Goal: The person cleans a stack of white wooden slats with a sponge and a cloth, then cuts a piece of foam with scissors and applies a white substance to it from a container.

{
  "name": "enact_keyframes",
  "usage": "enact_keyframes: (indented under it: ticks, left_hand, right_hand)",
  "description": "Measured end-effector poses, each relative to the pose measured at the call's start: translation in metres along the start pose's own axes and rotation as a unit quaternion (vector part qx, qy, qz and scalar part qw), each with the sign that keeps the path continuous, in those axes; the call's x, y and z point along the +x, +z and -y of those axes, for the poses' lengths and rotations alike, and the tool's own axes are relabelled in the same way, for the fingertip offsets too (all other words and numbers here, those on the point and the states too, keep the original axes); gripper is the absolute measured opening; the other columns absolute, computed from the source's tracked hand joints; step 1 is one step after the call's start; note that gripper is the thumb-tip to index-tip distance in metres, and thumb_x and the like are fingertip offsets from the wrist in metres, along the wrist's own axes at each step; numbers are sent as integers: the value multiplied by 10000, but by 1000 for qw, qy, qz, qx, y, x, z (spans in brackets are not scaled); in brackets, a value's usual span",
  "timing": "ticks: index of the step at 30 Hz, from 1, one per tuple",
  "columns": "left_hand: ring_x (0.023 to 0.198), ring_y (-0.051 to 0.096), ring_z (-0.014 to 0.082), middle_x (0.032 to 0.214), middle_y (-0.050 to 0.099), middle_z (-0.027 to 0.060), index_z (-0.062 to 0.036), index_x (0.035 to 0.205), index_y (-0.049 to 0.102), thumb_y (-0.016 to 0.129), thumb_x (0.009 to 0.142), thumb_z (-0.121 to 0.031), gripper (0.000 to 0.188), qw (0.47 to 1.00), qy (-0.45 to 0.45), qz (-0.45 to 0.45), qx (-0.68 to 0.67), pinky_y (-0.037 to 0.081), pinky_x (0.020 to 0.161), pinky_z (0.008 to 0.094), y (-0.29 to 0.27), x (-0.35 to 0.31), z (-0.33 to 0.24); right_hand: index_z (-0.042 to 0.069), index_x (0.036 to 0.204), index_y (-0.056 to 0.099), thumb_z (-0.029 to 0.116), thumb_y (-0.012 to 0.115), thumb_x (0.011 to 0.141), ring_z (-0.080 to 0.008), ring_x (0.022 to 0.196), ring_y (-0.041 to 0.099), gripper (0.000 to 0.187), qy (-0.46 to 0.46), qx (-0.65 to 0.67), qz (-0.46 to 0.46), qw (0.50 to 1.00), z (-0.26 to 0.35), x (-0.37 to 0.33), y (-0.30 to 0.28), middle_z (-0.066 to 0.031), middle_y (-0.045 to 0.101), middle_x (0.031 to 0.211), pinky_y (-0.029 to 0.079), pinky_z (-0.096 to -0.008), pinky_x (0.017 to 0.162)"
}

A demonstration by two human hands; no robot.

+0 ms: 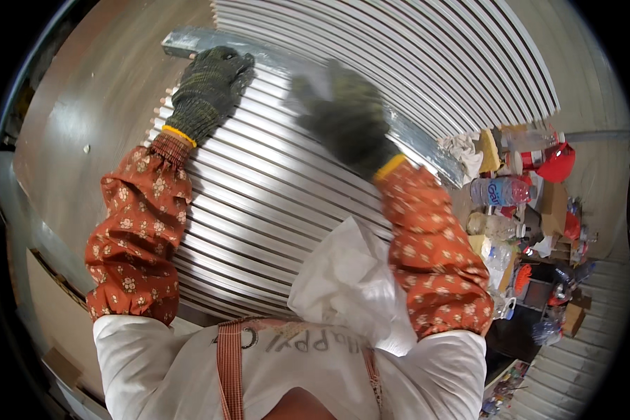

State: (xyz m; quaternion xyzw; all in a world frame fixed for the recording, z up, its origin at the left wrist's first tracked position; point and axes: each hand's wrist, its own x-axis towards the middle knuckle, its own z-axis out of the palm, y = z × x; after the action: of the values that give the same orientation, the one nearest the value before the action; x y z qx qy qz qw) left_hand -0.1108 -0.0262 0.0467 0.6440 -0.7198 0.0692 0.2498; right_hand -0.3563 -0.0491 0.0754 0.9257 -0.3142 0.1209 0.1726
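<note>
A row of silvery metal slats (259,189) lies side by side in front of me, with brownish ends along the left edge. Across its far side runs a flat grey metal bar (276,57). My left hand (213,84), in a dark green knitted glove, is closed on this bar near its left end, fingers curled over it. My right hand (350,119), gloved alike, hovers over the slats close to the bar. Motion smears its fingers, and a pale patch beside them is too blurred to name. A crumpled white translucent plastic sheet (353,280) lies by my right forearm.
Beyond the bar another batch of ridged slats (427,56) spreads far right. At right stand a water bottle (500,191), a red cap-like object (557,162), a cardboard box (554,206) and assorted clutter. The brown tabletop (84,133) extends left.
</note>
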Motion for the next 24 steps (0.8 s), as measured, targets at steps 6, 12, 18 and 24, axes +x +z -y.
enact_keyframes:
  ticks: [6, 12, 18, 24]
  left_hand:
    - [1016, 550, 293, 1075, 588, 94, -154, 1098, 653, 597, 866, -297, 278, 999, -5, 9, 48, 448, 897, 404, 7, 0, 2]
    - [1060, 540, 276, 1135, 573, 90, -163, 1123, 648, 583, 876, -316, 298, 999, -14, 28, 43, 432, 939, 404, 16, 6, 4]
    - [1114, 519, 277, 1193, 558, 78, -181, 1162, 628, 531, 911, -354, 320, 993, -46, 30, 102, 385, 991, 461, 11, -3, 7]
    - [1121, 517, 277, 1169, 560, 88, -176, 1148, 627, 529, 914, -313, 289, 993, -54, 64, 79, 355, 1019, 486, 10, 1, 4]
  right_hand:
    - [210, 1160, 571, 402, 613, 844, -318, 1041, 520, 372, -35, -135, -6, 990, -44, -81, -39, -188, 494, 1077, 438, -524, 754]
    - [312, 1290, 456, 444, 606, 848, -409, 1091, 473, 485, -66, -84, 11, 994, -11, 4, 4, -265, 434, 1266, 409, -561, 864]
    - [159, 1288, 463, 373, 622, 832, -439, 1025, 514, 528, -132, 4, 75, 988, -62, -48, -24, -297, 414, 1226, 469, -497, 776]
    - [232, 1375, 391, 490, 517, 880, -452, 1129, 459, 572, -93, -41, 119, 988, -54, -49, -21, -308, 358, 1309, 427, -484, 880]
